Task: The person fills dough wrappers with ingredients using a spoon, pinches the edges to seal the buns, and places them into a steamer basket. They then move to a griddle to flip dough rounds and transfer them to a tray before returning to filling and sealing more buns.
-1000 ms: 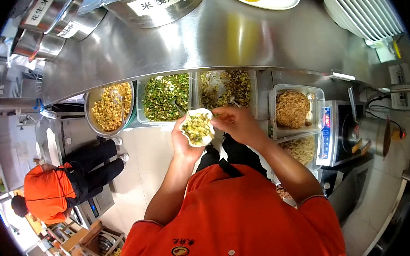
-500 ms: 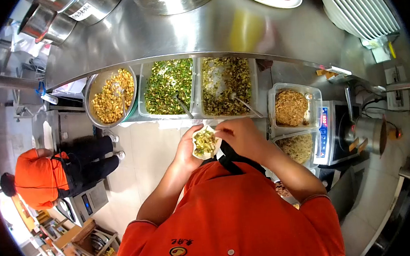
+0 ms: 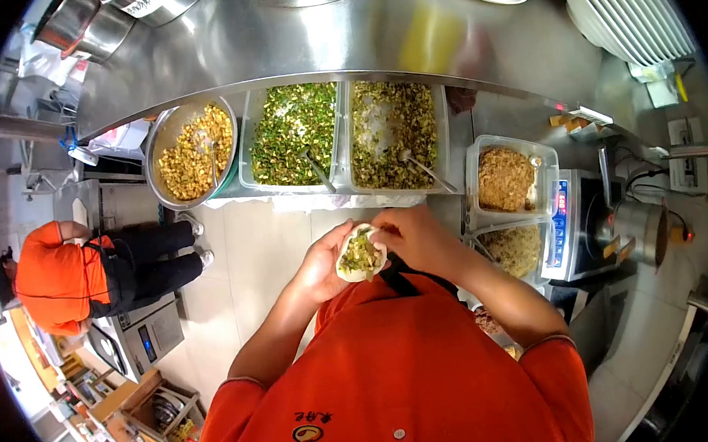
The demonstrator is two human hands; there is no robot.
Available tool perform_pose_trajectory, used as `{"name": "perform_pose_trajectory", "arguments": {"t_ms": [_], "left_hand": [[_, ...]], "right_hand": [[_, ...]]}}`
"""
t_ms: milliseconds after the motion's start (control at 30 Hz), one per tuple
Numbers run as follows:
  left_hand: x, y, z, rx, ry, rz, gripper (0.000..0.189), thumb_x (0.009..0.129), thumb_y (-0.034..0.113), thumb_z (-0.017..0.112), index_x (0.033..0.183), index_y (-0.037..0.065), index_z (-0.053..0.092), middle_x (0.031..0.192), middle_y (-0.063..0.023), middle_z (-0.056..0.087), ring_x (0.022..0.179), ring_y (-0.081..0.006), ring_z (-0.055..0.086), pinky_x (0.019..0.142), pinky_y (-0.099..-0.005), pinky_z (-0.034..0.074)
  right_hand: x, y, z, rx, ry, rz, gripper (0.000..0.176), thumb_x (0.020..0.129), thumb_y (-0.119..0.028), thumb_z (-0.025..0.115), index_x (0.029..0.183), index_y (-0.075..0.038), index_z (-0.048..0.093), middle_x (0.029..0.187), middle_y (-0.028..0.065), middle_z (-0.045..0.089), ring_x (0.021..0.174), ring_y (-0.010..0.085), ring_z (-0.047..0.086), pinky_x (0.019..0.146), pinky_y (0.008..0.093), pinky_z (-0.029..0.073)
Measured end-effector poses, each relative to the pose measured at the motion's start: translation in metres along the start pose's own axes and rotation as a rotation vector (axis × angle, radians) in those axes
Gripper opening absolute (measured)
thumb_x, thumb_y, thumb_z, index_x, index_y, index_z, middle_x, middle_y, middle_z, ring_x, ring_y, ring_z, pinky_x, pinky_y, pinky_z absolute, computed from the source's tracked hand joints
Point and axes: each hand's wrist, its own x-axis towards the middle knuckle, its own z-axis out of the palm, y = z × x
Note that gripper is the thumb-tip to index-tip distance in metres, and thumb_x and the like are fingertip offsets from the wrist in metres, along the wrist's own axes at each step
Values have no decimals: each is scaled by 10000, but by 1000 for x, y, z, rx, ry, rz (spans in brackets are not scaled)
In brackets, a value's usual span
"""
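A round dough wrapper (image 3: 346,272) heaped with chopped green filling (image 3: 361,255) is held in front of my shirt. My left hand (image 3: 321,264) cups it from the left and below, fingers curled round its side. On the far right edge, the thumb and fingers of my right hand (image 3: 411,235) pinch the dough. The top of the filling still shows. Beyond my hands stand a tub of dark green chopped filling (image 3: 393,128), a tub of bright green chopped filling (image 3: 295,135) and a metal bowl of yellow diced filling (image 3: 197,154), each with a spoon in it.
To my right are a tub of brown filling (image 3: 505,179), a tub of pale filling (image 3: 516,248) and a scale (image 3: 562,227). A steel shelf (image 3: 317,47) crosses above the tubs, with stacked white plates (image 3: 627,13) at its right. A co-worker (image 3: 62,274) stands at left.
The filled wrapper sits slightly lower and is turned so more filling faces me. My right fingers remain at its edge. The tubs appear a little higher in view, and the co-worker has shifted slightly left.
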Motion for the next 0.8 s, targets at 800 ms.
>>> {"name": "perform_pose_trajectory", "arguments": {"t_ms": [800], "left_hand": [[10,-5,-7,1,133,-11,436,1056,340,466,1293,-7,581,1227,-141,679,1109,-295,670,1020,-462,532]], "right_hand": [[-3,9,8,-242,14,-131,161,956,-149,611,1024,-16,672,874,199,690,809,409,660,707,465,504]]}}
